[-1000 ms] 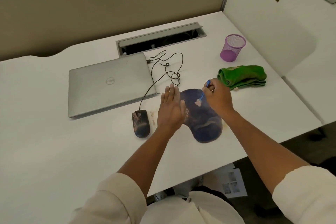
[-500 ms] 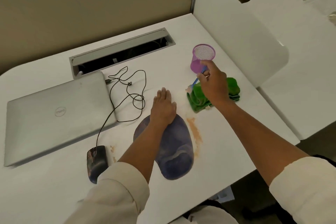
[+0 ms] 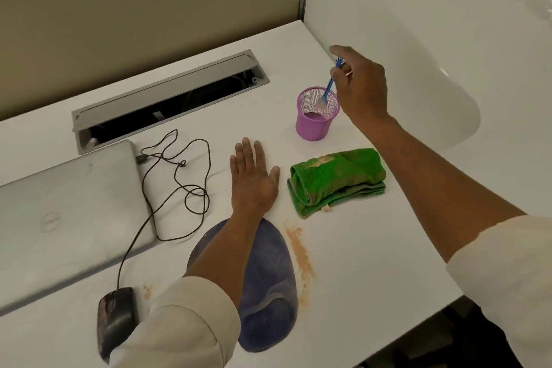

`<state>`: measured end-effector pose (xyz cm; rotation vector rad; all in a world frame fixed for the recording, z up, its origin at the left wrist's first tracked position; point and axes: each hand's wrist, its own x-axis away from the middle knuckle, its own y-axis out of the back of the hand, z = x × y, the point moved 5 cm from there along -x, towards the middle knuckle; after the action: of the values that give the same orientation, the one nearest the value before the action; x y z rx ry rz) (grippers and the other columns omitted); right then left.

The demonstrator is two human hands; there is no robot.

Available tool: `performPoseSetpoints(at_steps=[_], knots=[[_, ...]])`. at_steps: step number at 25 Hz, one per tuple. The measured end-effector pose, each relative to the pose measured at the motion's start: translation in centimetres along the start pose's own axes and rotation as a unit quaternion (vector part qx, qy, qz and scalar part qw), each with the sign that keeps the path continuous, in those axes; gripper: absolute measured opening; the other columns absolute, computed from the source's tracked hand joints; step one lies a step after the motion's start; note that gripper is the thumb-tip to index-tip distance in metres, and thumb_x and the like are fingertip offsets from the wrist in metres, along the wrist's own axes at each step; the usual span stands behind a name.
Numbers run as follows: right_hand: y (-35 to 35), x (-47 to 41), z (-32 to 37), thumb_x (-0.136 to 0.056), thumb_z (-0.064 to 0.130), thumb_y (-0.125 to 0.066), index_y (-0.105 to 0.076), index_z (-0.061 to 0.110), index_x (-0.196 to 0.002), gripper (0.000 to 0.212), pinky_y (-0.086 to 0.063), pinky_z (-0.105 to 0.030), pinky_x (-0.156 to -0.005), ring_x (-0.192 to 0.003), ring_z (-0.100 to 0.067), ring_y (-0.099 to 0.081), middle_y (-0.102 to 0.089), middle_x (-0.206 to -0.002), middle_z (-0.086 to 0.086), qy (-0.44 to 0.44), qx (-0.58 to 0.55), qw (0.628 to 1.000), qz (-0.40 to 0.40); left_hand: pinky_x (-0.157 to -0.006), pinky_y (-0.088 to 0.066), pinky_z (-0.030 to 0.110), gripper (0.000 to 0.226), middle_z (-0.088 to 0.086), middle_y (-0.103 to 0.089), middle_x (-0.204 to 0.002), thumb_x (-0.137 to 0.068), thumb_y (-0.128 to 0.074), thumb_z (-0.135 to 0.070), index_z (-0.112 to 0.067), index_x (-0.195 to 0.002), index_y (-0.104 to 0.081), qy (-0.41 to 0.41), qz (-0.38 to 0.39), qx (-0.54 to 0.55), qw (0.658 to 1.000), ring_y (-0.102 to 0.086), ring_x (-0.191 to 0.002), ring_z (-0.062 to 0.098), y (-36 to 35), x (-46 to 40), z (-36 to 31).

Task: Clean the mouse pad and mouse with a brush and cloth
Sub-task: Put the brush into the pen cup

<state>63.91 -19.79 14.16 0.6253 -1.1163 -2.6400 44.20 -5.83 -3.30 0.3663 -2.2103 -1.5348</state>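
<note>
R hand [image 3: 360,89] w/ brush [image 3: 329,87] over cup [image 3: 316,116] rim, nr divider.

Left forearm [image 3: 221,251] hides mouse pad [image 3: 268,293] middle; sleeve [image 3: 185,323] covers mouse [image 3: 115,317] corner; laptop [image 3: 59,218] cut by left edge.

The only mark that shows is a round logo embossed on the closed lid of the silver laptop [image 3: 68,212], which lies on the white worktop [image 3: 358,248]. The emblem is a ring with letters inside it, but the lid is blurred and pale here, so the letters cannot be read with any certainty. No other text, label, number or sign can be read on anything else in view.
</note>
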Motion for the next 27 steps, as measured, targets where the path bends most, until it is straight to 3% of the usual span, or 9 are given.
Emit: performPoseSetpoints(at_steps=[3, 7, 13, 20, 27], knots=[[-2.1, -0.9, -0.6, -0.096, 0.020, -0.057, -0.061, 0.025, -0.134, 0.039, -0.053, -0.036, -0.086, -0.103, -0.023, -0.067, -0.073, -0.113, -0.005, 0.011, 0.040, 0.998, 0.051, -0.125, 0.016, 0.043, 0.075, 0.014, 0.024, -0.167, -0.108, -0.022, -0.049, -0.011, -0.161, 0.014, 0.002, 0.001, -0.002, 1.000, 0.024, -0.154, 0.029, -0.1, -0.2, 0.0], [-4.7, -0.5, -1.8, -0.092, 0.019, -0.061, -0.060, 0.024, -0.130, 0.038, -0.049, -0.038, -0.081, -0.105, -0.028, -0.062, -0.075, -0.103, -0.003, 0.014, 0.081, 0.991, 0.107, -0.125, 0.016, 0.042, 0.074, 0.013, 0.025, -0.167, -0.108, -0.022, -0.049, -0.012, -0.161, 0.015, 0.006, 0.005, -0.004, 1.000, 0.026, -0.154, 0.028, -0.1, -0.2, 0.1], [-5.2, -0.5, -2.7, -0.090, 0.018, -0.064, -0.060, 0.018, -0.127, 0.037, -0.050, -0.039, -0.081, -0.105, -0.028, -0.063, -0.074, -0.105, -0.003, 0.006, 0.084, 0.990, 0.116, -0.124, 0.018, 0.041, 0.074, 0.012, 0.027, -0.166, -0.108, -0.021, -0.050, -0.013, -0.160, 0.016, 0.008, 0.010, -0.005, 1.000, 0.027, -0.153, 0.027, -0.2, -0.4, 0.2], [-2.6, 0.1, -2.7, -0.090, 0.013, -0.067, -0.058, 0.014, -0.129, 0.039, -0.050, -0.039, -0.085, -0.107, -0.024, -0.061, -0.068, -0.114, -0.003, 0.009, 0.076, 0.995, 0.069, -0.124, 0.017, 0.042, 0.074, 0.013, 0.025, -0.167, -0.108, -0.021, -0.049, -0.013, -0.160, 0.016, 0.005, 0.010, -0.002, 1.000, 0.026, -0.154, 0.028, -0.3, -0.3, 0.3], [-0.3, 6.4, -7.0, -0.091, 0.019, -0.067, -0.052, 0.014, -0.135, 0.047, -0.049, -0.041, -0.088, -0.115, -0.026, -0.054, -0.064, -0.120, -0.003, -0.073, 0.069, 0.991, 0.083, -0.125, 0.014, 0.043, 0.074, 0.015, 0.023, -0.167, -0.108, -0.022, -0.049, -0.010, -0.161, 0.012, 0.015, 0.049, 0.024, 0.998, 0.023, -0.154, 0.029, 0.1, -0.7, 0.3]])
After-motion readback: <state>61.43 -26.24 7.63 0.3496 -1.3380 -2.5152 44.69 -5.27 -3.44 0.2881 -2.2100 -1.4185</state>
